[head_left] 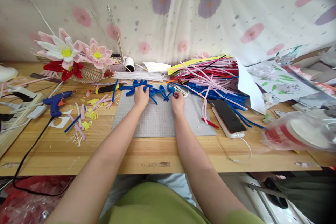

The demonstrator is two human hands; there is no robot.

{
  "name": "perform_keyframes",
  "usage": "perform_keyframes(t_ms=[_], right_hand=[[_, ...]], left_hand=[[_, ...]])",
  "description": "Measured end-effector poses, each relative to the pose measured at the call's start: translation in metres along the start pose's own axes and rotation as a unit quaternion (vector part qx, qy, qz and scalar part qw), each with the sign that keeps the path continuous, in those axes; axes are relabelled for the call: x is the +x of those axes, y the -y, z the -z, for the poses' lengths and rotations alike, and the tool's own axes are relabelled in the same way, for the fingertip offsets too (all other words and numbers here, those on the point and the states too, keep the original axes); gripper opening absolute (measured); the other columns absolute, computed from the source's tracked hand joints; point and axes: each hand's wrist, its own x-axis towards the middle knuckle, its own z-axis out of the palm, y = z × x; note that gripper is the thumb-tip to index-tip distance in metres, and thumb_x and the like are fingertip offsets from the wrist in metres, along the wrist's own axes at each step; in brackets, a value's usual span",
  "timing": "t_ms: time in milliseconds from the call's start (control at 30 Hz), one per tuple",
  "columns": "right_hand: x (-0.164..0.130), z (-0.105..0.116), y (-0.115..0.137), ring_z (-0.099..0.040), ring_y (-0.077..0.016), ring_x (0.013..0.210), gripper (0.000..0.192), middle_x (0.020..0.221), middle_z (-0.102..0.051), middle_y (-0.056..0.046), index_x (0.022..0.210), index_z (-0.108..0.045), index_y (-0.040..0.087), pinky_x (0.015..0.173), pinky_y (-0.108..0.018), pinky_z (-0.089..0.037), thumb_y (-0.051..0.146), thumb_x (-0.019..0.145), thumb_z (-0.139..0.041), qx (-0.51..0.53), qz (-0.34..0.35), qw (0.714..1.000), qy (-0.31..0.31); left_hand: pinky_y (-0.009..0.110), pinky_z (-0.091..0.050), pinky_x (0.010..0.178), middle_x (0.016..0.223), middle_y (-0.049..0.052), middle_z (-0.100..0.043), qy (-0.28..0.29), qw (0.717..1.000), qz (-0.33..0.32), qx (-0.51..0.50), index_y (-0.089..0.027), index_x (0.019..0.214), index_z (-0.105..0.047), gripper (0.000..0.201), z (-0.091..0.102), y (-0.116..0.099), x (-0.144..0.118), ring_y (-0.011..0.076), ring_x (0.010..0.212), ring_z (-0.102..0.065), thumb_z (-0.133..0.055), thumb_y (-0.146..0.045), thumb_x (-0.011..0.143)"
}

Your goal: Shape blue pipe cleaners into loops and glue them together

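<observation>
Head view: the left hand (141, 97) touches blue shapes (135, 83) along the mat's (154, 120) far edge, whether gripping I cannot tell; the right hand's (178, 103) fingers pinch a blue loop (170, 89) nearby. A glue gun (56, 103) lies leftward.

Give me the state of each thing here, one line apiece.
Left hand: fingers at blue pieces
Right hand: fingers curled at blue pieces
Cutting mat: flat, partly covered
Phone: face up, screen dark
White block: under phone, cable plugged in
Glue gun: lying down, cord attached
Yellow scraps: loose, scattered
White flower: petals spread
</observation>
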Motion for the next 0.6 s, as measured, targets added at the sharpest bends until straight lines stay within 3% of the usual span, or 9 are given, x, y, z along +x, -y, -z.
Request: perform_keyframes(t_ms=[133, 233, 367, 433, 600], right_hand=[[0.001, -0.001, 0.000, -0.055, -0.0145, 0.068, 0.017, 0.074, -0.060, -0.001, 0.078, -0.051, 0.018, 0.073, -0.033, -0.046, 0.022, 0.063, -0.056, 0.050, -0.006, 0.999, -0.018], [0.001, -0.006, -0.003, -0.058, -0.0140, 0.069, 0.022, 0.078, -0.062, -0.002, 0.083, -0.048, 0.019, 0.073, -0.032, -0.048, 0.022, 0.064, -0.057, 0.097, -0.001, 0.995, 0.008], [-0.001, -0.012, -0.009, -0.062, -0.0147, 0.073, 0.029, 0.085, -0.065, -0.003, 0.091, -0.045, 0.021, 0.076, -0.035, -0.049, 0.018, 0.065, -0.056, 0.103, 0.012, 0.991, 0.082], [-0.003, -0.012, -0.009, -0.062, -0.0151, 0.072, 0.030, 0.085, -0.066, -0.002, 0.092, -0.044, 0.022, 0.078, -0.038, -0.048, 0.017, 0.066, -0.056, 0.075, 0.016, 0.991, 0.105], [-0.006, -0.008, -0.004, -0.063, -0.0168, 0.072, 0.028, 0.081, -0.067, -0.001, 0.093, -0.046, 0.021, 0.082, -0.039, -0.047, 0.017, 0.067, -0.056, 0.026, 0.032, 0.990, 0.135]], left_hand=[[0.038, -0.046, 0.090, 0.119, 0.016, -0.045, -0.064, 0.995, 0.022, -0.074, -0.015, 0.104, -0.051, 0.028, -0.004, 0.011, -0.024, 0.0150, 0.083, -0.062, -0.058, -0.025, 0.078], [0.033, -0.048, 0.088, 0.119, 0.013, -0.044, -0.058, 0.979, 0.084, -0.174, -0.017, 0.099, -0.048, 0.041, -0.013, 0.016, -0.038, 0.0148, 0.093, -0.059, -0.069, -0.012, 0.065], [0.030, -0.049, 0.085, 0.117, 0.010, -0.045, -0.039, 0.947, 0.108, -0.301, -0.019, 0.098, -0.044, 0.046, -0.027, 0.014, -0.043, 0.0137, 0.099, -0.058, -0.065, -0.001, 0.062], [0.031, -0.049, 0.085, 0.116, 0.010, -0.045, -0.033, 0.944, 0.101, -0.312, -0.019, 0.097, -0.044, 0.045, -0.034, 0.010, -0.041, 0.0147, 0.100, -0.058, -0.065, -0.001, 0.062], [0.036, -0.045, 0.094, 0.117, 0.011, -0.041, -0.008, 0.975, 0.015, -0.221, -0.018, 0.099, -0.045, 0.045, -0.050, 0.001, -0.037, 0.0163, 0.100, -0.057, -0.063, 0.000, 0.062]])
